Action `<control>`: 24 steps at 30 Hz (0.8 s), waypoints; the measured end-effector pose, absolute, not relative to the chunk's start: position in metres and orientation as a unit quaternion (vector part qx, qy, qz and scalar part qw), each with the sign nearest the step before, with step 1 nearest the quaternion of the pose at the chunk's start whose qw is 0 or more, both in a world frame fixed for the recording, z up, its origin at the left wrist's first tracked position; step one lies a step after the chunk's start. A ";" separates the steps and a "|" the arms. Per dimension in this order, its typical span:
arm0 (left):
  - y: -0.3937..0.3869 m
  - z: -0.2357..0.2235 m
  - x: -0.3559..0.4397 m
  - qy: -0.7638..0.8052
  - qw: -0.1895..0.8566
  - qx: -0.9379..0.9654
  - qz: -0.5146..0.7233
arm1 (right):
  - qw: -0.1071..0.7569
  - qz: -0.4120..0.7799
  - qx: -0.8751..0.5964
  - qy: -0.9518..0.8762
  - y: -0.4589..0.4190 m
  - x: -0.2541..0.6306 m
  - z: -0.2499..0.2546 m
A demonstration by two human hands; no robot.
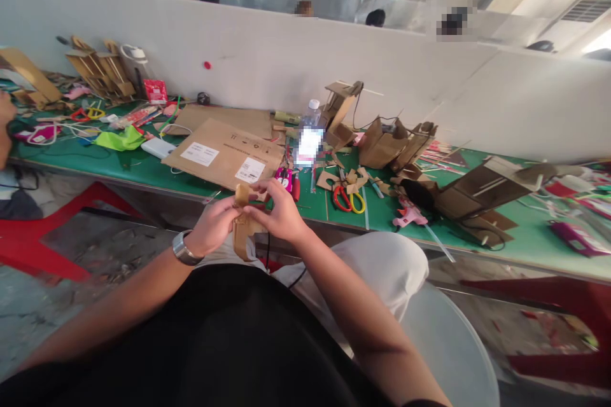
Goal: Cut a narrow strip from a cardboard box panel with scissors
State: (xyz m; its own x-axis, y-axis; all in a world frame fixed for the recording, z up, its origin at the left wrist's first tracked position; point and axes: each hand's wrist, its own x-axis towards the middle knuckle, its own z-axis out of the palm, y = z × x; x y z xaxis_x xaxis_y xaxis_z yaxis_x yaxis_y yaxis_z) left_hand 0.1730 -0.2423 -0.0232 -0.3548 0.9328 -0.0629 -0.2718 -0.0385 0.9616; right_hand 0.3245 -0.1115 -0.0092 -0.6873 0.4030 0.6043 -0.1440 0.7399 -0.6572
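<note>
Over my lap, just off the table's front edge, both hands are closed around a small curved cardboard piece (pixel 242 243). My left hand (pixel 213 227) grips its left side, with a metal watch on the wrist. My right hand (pixel 281 208) pinches it from the right, thumb and fingers near its upper end. The piece's lower part hangs below my fingers; some of it is hidden by them. A flat cardboard sheet with white labels (pixel 224 152) lies on the table just beyond my hands.
On the green table (pixel 305 206) are scissors with red and yellow handles (pixel 348 199), a pink glue gun (pixel 409 215), a lit phone (pixel 309 145) and a bottle (pixel 312 113). Cardboard structures (pixel 487 194) stand at right. Another person's hand (pixel 6 111) shows at far left. Red stools (pixel 52 235) flank me.
</note>
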 end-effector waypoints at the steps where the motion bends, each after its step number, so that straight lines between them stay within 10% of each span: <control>1: -0.243 -0.023 0.173 0.537 0.450 0.343 0.626 | 0.367 0.381 -0.089 -0.844 -0.109 0.323 -0.012; 24: -0.240 -0.024 0.182 0.432 0.584 0.247 0.641 | 0.402 0.338 -0.004 -0.851 -0.109 0.329 -0.007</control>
State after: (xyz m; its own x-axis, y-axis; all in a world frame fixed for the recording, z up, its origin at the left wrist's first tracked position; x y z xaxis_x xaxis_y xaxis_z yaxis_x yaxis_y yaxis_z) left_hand 0.1815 -0.2396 -0.0239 -0.1954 0.9625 -0.1881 -0.5349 0.0561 0.8430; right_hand 0.3288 -0.1088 -0.0068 -0.6775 0.2795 0.6804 -0.2642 0.7708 -0.5797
